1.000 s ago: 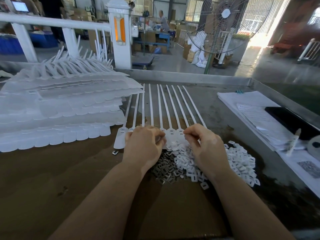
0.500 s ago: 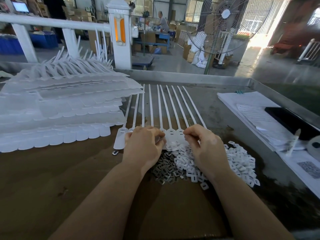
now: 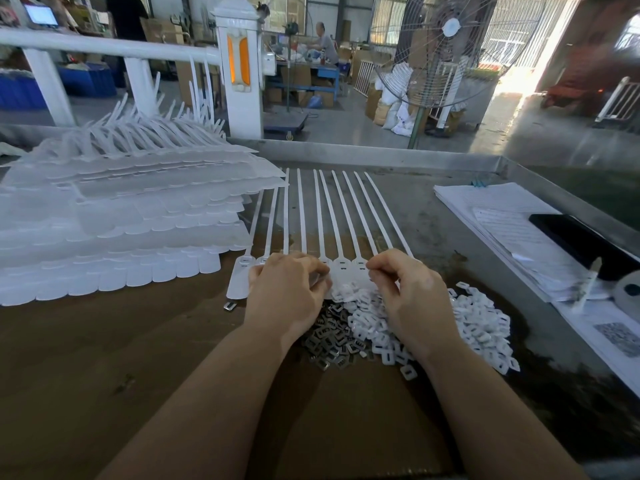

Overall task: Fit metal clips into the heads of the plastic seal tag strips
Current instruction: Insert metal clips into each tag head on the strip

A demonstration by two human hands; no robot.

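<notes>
Resting knuckles-up on the row of seal tag strips (image 3: 322, 216), the left hand (image 3: 287, 296) has its fingers curled down over the strip heads; what the fingertips grip beneath cannot be told. The right hand (image 3: 408, 299) sits just beside it, thumb and forefinger pinched together at the head of a strip near the right end of the row; any piece held in the pinch is too small to make out. Both forearms reach in from the lower edge of the view.

The strips lie side by side on the metal table (image 3: 415, 209), tails fanned away from the person, heads toward the hands. A heap of metal clips (image 3: 332, 337) lies directly below the hands, with a pile of white plastic pieces (image 3: 481, 323) touching it on the right. One stray clip (image 3: 229, 306) lies left of the left hand. Stacked tag sheets (image 3: 114, 230) stand at the left.

Compared with half a second ago, both hands hold almost the same position and pose; no strip has visibly shifted.
</notes>
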